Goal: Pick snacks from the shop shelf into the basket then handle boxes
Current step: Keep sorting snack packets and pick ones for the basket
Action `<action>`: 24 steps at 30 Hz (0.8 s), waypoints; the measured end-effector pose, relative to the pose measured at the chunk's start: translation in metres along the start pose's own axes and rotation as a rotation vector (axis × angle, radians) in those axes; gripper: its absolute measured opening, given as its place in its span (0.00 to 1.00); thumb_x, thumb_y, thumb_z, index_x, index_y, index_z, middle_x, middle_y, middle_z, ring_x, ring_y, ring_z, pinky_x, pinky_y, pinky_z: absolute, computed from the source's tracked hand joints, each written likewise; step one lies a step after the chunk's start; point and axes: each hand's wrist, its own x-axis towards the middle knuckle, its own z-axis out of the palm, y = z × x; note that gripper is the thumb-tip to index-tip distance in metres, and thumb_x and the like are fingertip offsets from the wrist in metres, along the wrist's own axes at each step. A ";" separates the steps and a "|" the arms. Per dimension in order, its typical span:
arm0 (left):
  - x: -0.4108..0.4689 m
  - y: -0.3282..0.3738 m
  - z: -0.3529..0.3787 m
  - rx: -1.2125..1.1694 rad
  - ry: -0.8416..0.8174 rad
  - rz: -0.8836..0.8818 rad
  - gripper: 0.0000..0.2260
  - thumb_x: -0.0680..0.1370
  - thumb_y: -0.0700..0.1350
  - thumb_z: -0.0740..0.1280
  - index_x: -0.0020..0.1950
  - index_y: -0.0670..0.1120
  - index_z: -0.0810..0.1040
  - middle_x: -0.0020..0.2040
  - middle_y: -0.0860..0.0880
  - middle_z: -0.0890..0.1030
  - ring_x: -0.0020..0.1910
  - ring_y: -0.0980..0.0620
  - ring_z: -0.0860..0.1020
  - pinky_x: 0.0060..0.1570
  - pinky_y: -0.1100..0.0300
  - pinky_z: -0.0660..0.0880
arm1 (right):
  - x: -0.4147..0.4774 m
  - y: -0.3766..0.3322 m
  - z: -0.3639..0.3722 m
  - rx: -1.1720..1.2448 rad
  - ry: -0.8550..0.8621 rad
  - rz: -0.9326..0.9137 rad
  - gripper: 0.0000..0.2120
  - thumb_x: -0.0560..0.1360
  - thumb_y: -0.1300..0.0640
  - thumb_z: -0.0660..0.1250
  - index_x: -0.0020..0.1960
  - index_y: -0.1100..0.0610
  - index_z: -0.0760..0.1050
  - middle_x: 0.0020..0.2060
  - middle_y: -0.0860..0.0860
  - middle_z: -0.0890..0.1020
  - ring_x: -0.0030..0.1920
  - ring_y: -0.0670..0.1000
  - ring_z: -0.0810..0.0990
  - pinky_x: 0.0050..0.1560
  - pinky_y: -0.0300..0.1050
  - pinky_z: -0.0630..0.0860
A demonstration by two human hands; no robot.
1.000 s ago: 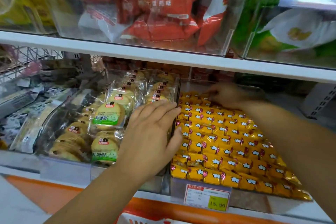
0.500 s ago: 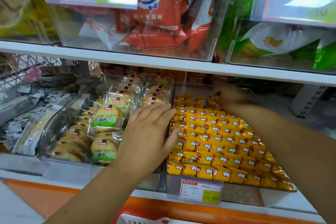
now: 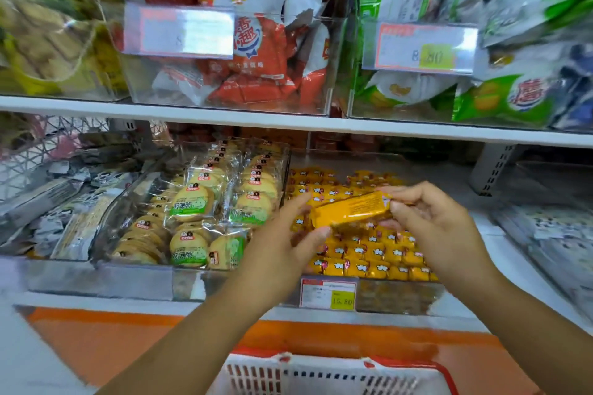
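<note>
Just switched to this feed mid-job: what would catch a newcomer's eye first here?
First, the yellow snack packet at mid-frame, with the left hand pinching one end and the right hand the other, above rows of small yellow wrapped snacks on the lower shelf. Next, the red-and-white basket at the bottom edge below the hands, and the bright red snack bags in a clear bin on the upper shelf.

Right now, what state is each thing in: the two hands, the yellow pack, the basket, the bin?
Yellow pack: in the air above its bin, held at both ends.
Left hand: pinches the pack's left end.
Right hand: pinches its right end.
Basket: below the hands; inside hidden.
Yellow-snack bin: stocked in rows.
</note>
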 end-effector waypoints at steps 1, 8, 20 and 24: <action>-0.004 0.004 0.002 -0.180 -0.031 -0.053 0.20 0.79 0.51 0.66 0.71 0.60 0.70 0.65 0.56 0.77 0.53 0.55 0.82 0.49 0.53 0.82 | -0.008 -0.003 -0.001 0.046 -0.006 0.034 0.09 0.79 0.67 0.64 0.44 0.56 0.78 0.50 0.47 0.84 0.47 0.47 0.85 0.44 0.37 0.81; -0.022 0.015 0.004 -0.528 -0.017 -0.172 0.17 0.78 0.36 0.69 0.64 0.49 0.75 0.56 0.48 0.84 0.52 0.48 0.85 0.45 0.56 0.82 | -0.034 -0.003 -0.011 0.274 -0.119 0.253 0.05 0.76 0.62 0.67 0.51 0.59 0.75 0.47 0.58 0.86 0.48 0.59 0.86 0.51 0.51 0.83; -0.012 0.010 -0.007 -0.688 -0.078 -0.161 0.14 0.78 0.38 0.64 0.62 0.45 0.78 0.55 0.44 0.85 0.53 0.44 0.84 0.47 0.60 0.82 | -0.027 0.006 -0.020 0.374 -0.170 0.277 0.16 0.70 0.60 0.68 0.56 0.63 0.76 0.48 0.60 0.86 0.48 0.60 0.86 0.48 0.45 0.83; -0.010 0.008 -0.010 -0.701 -0.138 -0.164 0.18 0.73 0.42 0.66 0.63 0.48 0.77 0.58 0.46 0.84 0.55 0.45 0.84 0.50 0.60 0.81 | -0.023 0.012 -0.021 0.426 -0.189 0.320 0.21 0.69 0.59 0.69 0.60 0.66 0.75 0.49 0.63 0.85 0.49 0.60 0.86 0.46 0.44 0.83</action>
